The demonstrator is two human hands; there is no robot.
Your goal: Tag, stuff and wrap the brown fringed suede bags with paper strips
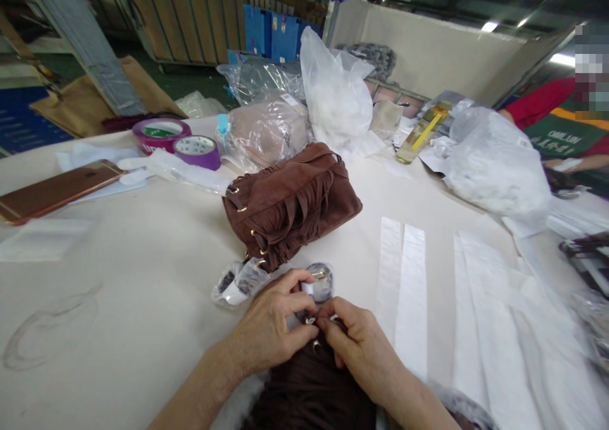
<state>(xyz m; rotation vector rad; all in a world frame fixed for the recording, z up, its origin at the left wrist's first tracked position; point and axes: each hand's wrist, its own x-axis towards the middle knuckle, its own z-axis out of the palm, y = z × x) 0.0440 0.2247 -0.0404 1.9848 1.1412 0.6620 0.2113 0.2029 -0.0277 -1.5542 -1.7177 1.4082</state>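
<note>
Close to me lies a dark brown fringed bag point(314, 385), partly under my hands and cut off by the lower edge. My left hand point(280, 316) pinches small metal hardware at the bag's top end, thumb and fingers curled. Pressed against the same spot, my right hand point(356, 335) pinches too; the exact piece between its fingertips is hidden. Just beyond the fingers sits a plastic-wrapped coiled strap point(321, 283) with a metal clasp. Another brown fringed handbag point(295, 201) with gold eyelets rests farther off, a wrapped strap point(240, 282) at its near end.
Purple tape rolls point(196, 151), a brown phone point(61, 189) and a white-handled tool point(185, 171) lie at the left. White paper strips point(412, 284) spread rightward. Plastic bags point(495, 163) and a yellow tape dispenser point(423, 132) stand behind. A person in red point(542, 103) is at far right.
</note>
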